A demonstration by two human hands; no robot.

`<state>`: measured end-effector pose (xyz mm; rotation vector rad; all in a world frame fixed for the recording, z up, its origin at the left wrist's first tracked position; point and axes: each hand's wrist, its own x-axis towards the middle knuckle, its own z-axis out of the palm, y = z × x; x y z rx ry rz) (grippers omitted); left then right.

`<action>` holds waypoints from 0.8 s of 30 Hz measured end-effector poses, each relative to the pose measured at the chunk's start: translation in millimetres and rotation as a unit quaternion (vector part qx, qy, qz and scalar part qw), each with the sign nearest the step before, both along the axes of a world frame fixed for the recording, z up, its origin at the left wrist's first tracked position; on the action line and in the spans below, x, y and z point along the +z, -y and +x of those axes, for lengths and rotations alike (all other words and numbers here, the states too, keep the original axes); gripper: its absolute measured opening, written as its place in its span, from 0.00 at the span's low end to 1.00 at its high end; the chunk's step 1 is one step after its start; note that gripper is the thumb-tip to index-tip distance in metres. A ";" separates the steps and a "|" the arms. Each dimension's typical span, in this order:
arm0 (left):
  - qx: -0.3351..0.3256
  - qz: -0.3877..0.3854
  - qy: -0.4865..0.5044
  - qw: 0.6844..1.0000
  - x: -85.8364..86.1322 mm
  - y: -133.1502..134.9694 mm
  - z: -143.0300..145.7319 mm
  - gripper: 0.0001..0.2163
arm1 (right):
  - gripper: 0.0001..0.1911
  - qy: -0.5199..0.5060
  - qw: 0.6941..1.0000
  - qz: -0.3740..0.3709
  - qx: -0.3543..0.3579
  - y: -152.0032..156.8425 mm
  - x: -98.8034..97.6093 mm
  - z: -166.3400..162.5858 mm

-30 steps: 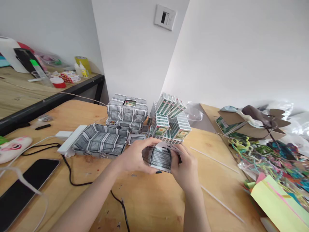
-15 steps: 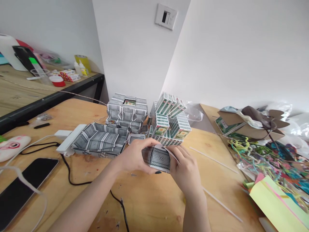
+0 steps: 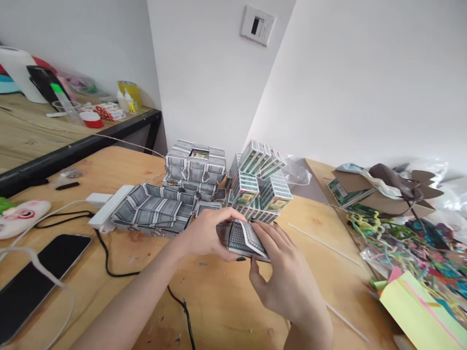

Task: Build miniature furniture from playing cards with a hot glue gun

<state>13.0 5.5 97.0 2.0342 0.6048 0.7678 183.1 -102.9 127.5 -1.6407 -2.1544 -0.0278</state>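
Observation:
Between my hands is a small block of folded playing cards (image 3: pixel 239 239) with a grey-and-white patterned back. My left hand (image 3: pixel 206 234) grips its left side, thumb at the lower edge and fingers over the top. My right hand (image 3: pixel 286 267) is closed over the right side, its fingers lying on a slanted card flap and its thumb below the near edge. Just beyond, a tray built of folded cards (image 3: pixel 156 206) has loose cards inside. Behind it, a box made of cards (image 3: pixel 197 163) rests on another card structure.
Several green-and-white card packs (image 3: pixel 248 187) are stacked behind my hands. At left lie a white power strip (image 3: pixel 113 209), black cable (image 3: pixel 107 257) and phone (image 3: pixel 44 282). Thin white sticks (image 3: pixel 324 243) lie to the right, near a heap of colourful craft scraps (image 3: pixel 412 243) and an open cardboard box (image 3: pixel 386 197).
My right hand has turned and its thumb has come down below the block. The card flap that stood up at the right now slants over the block's top. My left hand keeps its grip.

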 end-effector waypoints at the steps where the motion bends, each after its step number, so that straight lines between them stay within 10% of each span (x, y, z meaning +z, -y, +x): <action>1: -0.001 0.002 0.001 1.000 0.1 -0.3 -0.2 0.24 | 0.30 0.015 1.000 0.004 0.000 0.3 -0.9 -0.8; 18: -0.077 -0.082 0.019 0.993 6.6 -2.8 -9.2 0.35 | 0.19 0.033 0.994 0.083 0.062 -14.6 -12.0 3.0; 24: -0.038 -0.175 -0.047 0.983 7.6 -14.6 -18.1 0.21 | 0.23 0.043 0.986 0.109 0.118 -18.1 -13.4 -5.5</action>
